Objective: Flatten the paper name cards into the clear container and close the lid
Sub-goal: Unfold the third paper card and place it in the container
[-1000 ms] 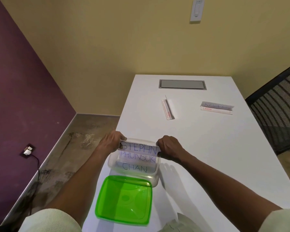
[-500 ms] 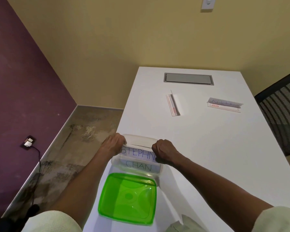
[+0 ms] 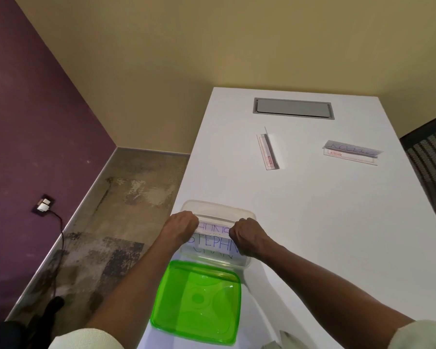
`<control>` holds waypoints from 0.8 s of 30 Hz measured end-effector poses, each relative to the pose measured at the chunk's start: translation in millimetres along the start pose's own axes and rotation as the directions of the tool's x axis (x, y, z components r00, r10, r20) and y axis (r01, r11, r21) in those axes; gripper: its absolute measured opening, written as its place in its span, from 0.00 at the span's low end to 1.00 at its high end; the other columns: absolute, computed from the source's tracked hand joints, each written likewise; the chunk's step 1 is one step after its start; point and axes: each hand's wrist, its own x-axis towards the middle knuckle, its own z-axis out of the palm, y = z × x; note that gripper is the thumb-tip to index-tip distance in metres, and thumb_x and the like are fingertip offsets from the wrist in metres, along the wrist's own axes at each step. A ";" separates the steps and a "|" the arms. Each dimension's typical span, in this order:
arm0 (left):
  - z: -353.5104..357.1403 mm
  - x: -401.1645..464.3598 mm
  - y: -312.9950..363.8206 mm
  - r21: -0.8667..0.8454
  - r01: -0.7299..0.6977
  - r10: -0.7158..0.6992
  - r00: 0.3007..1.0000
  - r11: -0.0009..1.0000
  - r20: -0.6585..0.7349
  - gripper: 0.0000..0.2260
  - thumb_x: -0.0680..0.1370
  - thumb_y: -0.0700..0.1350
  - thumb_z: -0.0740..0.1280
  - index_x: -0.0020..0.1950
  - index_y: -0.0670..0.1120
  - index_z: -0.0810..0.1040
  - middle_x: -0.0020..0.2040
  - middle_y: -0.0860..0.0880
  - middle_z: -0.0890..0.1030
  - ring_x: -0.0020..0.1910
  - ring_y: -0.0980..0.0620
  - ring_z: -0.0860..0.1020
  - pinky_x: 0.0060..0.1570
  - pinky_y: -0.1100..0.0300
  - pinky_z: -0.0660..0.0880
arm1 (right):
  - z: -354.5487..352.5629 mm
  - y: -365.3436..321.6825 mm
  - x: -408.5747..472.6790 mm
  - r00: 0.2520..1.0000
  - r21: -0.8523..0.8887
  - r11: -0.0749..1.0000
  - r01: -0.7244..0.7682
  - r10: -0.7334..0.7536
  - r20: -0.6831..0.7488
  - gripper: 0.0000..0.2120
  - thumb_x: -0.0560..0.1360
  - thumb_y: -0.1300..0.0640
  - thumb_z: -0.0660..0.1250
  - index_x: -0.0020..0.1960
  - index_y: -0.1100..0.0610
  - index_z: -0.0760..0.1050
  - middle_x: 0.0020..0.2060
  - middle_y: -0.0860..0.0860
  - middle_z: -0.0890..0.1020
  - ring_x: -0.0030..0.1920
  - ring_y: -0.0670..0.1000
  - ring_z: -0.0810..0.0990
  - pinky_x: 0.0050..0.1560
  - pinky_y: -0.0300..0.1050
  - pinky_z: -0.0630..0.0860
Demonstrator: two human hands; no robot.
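A clear container (image 3: 218,207) sits at the table's left edge with white paper name cards (image 3: 215,241) lying in it, blue lettering facing up. My left hand (image 3: 183,224) and my right hand (image 3: 247,234) are inside the container with curled fingers, each gripping one end of the top card strip (image 3: 214,229). The green lid (image 3: 196,302) lies upturned on the table just in front of the container.
Two clear name-card holders lie farther back on the white table (image 3: 325,222): one (image 3: 268,152) mid-table, one (image 3: 350,151) to the right holding a card. A grey cable hatch (image 3: 293,108) is at the far end. A black mesh chair (image 3: 431,157) stands right.
Both hands have pushed the held card down and back inside the container, so another card's lettering now shows in front of them. The camera has tilted closer.
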 end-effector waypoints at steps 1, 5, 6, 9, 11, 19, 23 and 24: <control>1.5 1.1 0.0 0.008 -0.001 0.001 1.000 1.000 0.001 0.10 0.75 0.38 0.68 0.56 0.43 0.80 0.55 0.43 0.80 0.55 0.43 0.79 0.52 0.53 0.75 | 3.9 0.7 1.8 1.000 0.011 1.000 0.004 -0.004 -0.008 0.15 0.46 0.61 0.78 0.25 0.55 0.73 0.20 0.52 0.72 0.19 0.53 0.72 0.24 0.37 0.65; 10.4 5.7 -1.3 0.027 -0.015 0.015 1.000 1.000 0.009 0.09 0.75 0.38 0.68 0.55 0.44 0.79 0.55 0.43 0.79 0.55 0.43 0.79 0.52 0.53 0.75 | 10.9 2.0 4.7 1.000 0.040 0.999 0.016 -0.015 -0.020 0.15 0.47 0.60 0.79 0.25 0.55 0.72 0.20 0.52 0.72 0.19 0.53 0.71 0.24 0.37 0.61; 12.5 6.6 -1.4 0.031 -0.020 0.020 1.000 0.999 0.013 0.09 0.75 0.39 0.68 0.55 0.43 0.79 0.55 0.42 0.79 0.55 0.43 0.79 0.52 0.53 0.75 | 11.7 2.1 5.3 1.000 0.040 0.999 0.014 -0.013 -0.022 0.16 0.47 0.59 0.79 0.25 0.55 0.72 0.20 0.51 0.72 0.19 0.53 0.71 0.25 0.38 0.60; 16.4 9.6 -0.4 0.044 -0.035 0.034 0.999 0.998 0.025 0.09 0.75 0.40 0.69 0.55 0.43 0.79 0.56 0.42 0.79 0.55 0.43 0.79 0.53 0.53 0.75 | 15.6 2.5 6.1 1.000 0.033 0.999 0.011 -0.010 -0.018 0.16 0.46 0.59 0.79 0.25 0.54 0.72 0.19 0.50 0.72 0.18 0.52 0.71 0.26 0.38 0.57; 16.7 11.3 0.9 0.037 -0.040 0.039 0.999 0.999 0.027 0.09 0.74 0.39 0.70 0.55 0.44 0.79 0.55 0.42 0.79 0.55 0.43 0.79 0.53 0.53 0.75 | 18.3 2.9 6.3 1.000 0.035 0.999 0.006 -0.005 -0.011 0.16 0.46 0.59 0.79 0.24 0.54 0.72 0.19 0.50 0.72 0.18 0.52 0.71 0.25 0.37 0.56; 21.9 7.9 4.7 0.044 -0.041 0.040 0.999 0.998 0.016 0.10 0.73 0.36 0.69 0.53 0.43 0.80 0.53 0.42 0.80 0.53 0.42 0.80 0.51 0.51 0.76 | 24.9 -1.2 6.9 1.000 0.027 0.999 0.018 -0.018 0.000 0.14 0.50 0.61 0.78 0.25 0.54 0.72 0.19 0.51 0.72 0.17 0.53 0.71 0.25 0.38 0.57; 25.3 5.6 6.4 0.055 -0.043 0.042 0.999 0.998 0.013 0.11 0.73 0.34 0.67 0.53 0.44 0.79 0.53 0.43 0.80 0.54 0.43 0.79 0.52 0.52 0.76 | 25.7 -5.1 6.2 1.000 0.040 0.999 0.024 -0.023 -0.016 0.14 0.48 0.61 0.78 0.24 0.54 0.72 0.19 0.51 0.72 0.17 0.52 0.71 0.24 0.38 0.61; 26.3 5.2 6.9 0.057 -0.041 0.040 0.999 0.998 0.010 0.10 0.73 0.34 0.67 0.53 0.44 0.79 0.53 0.43 0.80 0.54 0.43 0.79 0.52 0.52 0.75 | 25.4 -6.1 5.7 0.999 0.044 0.999 0.027 -0.026 -0.021 0.15 0.47 0.61 0.78 0.24 0.54 0.72 0.19 0.50 0.72 0.17 0.52 0.71 0.24 0.37 0.62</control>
